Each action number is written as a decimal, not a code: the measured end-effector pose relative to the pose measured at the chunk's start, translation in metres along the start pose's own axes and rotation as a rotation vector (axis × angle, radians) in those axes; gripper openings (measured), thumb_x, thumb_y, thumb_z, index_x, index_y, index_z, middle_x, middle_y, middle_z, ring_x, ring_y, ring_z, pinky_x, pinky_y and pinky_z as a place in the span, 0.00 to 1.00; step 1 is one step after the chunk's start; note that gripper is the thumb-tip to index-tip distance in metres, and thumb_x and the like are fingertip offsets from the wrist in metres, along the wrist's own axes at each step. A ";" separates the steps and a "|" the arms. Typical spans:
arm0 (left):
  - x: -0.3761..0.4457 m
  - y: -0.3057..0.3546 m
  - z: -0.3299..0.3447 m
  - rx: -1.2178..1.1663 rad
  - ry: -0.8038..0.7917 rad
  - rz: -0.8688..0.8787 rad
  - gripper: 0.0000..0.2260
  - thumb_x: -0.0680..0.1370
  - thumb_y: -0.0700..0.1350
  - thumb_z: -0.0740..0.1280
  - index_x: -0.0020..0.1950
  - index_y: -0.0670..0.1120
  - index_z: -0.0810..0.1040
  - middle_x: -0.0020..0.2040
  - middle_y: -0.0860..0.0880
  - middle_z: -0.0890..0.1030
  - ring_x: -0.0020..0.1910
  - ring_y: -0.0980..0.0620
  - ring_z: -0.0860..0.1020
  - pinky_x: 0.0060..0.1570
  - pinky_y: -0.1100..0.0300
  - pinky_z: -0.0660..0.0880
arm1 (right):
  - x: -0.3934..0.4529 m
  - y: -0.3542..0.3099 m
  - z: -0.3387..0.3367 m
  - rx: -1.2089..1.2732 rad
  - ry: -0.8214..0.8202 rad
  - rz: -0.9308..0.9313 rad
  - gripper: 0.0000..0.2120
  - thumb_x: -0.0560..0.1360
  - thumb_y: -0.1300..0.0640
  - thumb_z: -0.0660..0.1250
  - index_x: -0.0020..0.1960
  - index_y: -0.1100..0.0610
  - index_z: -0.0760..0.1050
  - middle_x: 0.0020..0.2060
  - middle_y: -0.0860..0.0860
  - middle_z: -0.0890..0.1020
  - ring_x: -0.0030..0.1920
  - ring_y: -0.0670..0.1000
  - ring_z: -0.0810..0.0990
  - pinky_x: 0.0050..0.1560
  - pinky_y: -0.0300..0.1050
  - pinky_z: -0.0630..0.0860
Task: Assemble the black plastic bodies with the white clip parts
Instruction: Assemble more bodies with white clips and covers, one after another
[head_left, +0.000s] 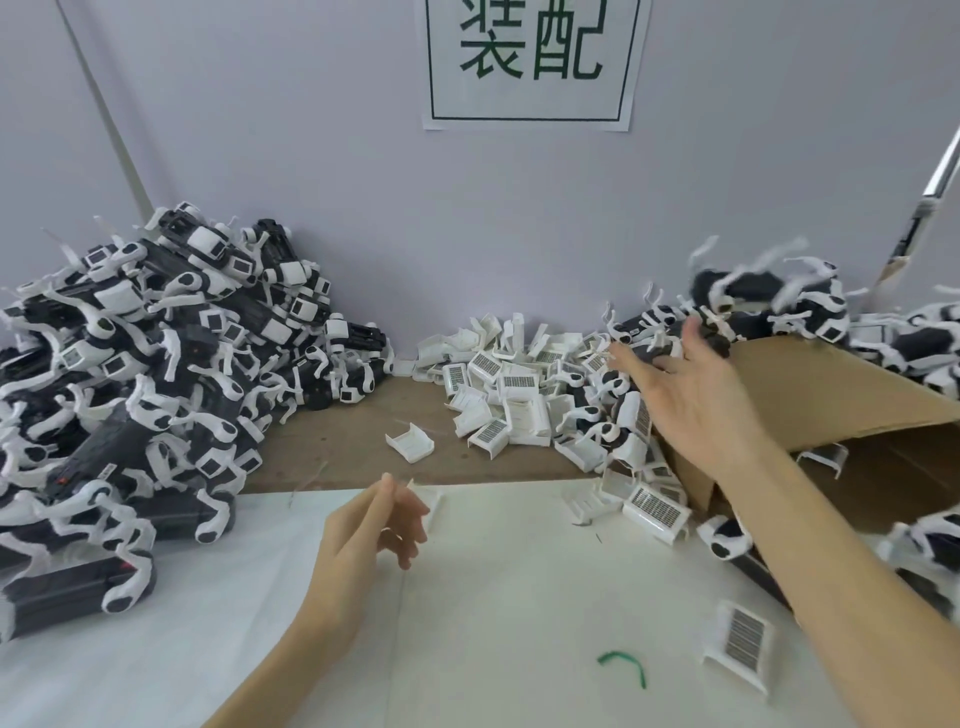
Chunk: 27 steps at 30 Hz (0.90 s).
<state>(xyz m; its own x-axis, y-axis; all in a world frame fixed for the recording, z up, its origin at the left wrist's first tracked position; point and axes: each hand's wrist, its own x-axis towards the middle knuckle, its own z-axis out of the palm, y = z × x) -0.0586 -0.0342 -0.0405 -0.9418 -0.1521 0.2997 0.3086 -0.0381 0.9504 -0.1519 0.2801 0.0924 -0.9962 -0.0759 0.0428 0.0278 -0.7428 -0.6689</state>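
Observation:
My right hand (675, 384) reaches out with its fingers spread over the near edge of a heap of black plastic bodies (769, 296) at the right; it is blurred, and its fingertips are at a black body without closing on it. My left hand (374, 525) hovers over the white sheet with fingers loosely curled and nothing clearly held. One white clip (431, 501) lies just beyond its fingertips, partly hidden. A pile of white clip parts (514, 384), some with barcode labels, sits at the back centre. A big heap of assembled black-and-white units (130, 364) fills the left.
An open cardboard box (810, 395) lies on its side under the right heap. Loose clips lie at the middle (410, 441), front right (740, 639) and by the box (657, 512). A green twist tie (623, 665) lies on the white sheet (519, 597). A wall stands behind.

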 end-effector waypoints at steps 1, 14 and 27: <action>-0.001 0.000 0.001 0.034 -0.026 -0.002 0.24 0.87 0.58 0.60 0.43 0.43 0.84 0.37 0.41 0.80 0.37 0.45 0.78 0.36 0.55 0.76 | -0.002 0.008 -0.006 -0.053 -0.001 0.014 0.40 0.76 0.49 0.71 0.79 0.68 0.60 0.72 0.69 0.71 0.69 0.59 0.80 0.70 0.50 0.76; 0.047 -0.008 -0.018 1.036 0.172 0.339 0.08 0.86 0.46 0.66 0.50 0.45 0.80 0.51 0.53 0.76 0.54 0.48 0.73 0.53 0.53 0.74 | -0.026 0.119 -0.045 -0.260 -0.116 0.198 0.14 0.80 0.60 0.65 0.57 0.71 0.81 0.52 0.70 0.84 0.55 0.68 0.85 0.50 0.48 0.85; 0.132 0.027 -0.085 2.508 0.043 -0.184 0.23 0.81 0.39 0.70 0.75 0.45 0.70 0.70 0.41 0.65 0.63 0.35 0.77 0.64 0.45 0.77 | -0.029 0.122 -0.049 -0.293 -0.121 0.216 0.13 0.83 0.61 0.63 0.53 0.68 0.84 0.47 0.67 0.84 0.46 0.62 0.86 0.46 0.49 0.85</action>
<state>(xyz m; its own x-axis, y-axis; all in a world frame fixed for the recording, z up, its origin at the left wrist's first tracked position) -0.1636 -0.1394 0.0181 -0.9171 -0.2905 0.2731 -0.3966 0.5946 -0.6994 -0.1240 0.2244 -0.0263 -0.9525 -0.3010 -0.0469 0.1942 -0.4811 -0.8549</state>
